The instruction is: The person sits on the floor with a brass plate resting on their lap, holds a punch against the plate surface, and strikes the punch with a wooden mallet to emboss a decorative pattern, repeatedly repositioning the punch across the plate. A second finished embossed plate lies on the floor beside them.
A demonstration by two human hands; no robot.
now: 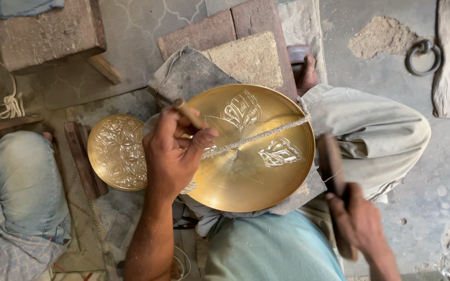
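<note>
The big brass dish [251, 151] fills my lap, its rim overlapping a smaller engraved plate [116, 152] at 9 o'clock; open floor [433, 192] lies at 3 o'clock. My left hand [175, 153] pinches a wooden-handled punch [190, 114] against the dish face. My right hand [358, 218] is clamped around a dark mallet [332, 161], just off the rim. The dish gleams, with two engraved leaf motifs

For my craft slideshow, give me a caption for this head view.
Left hand sets a chisel on a brass plate while right hand holds a mallet.
</note>
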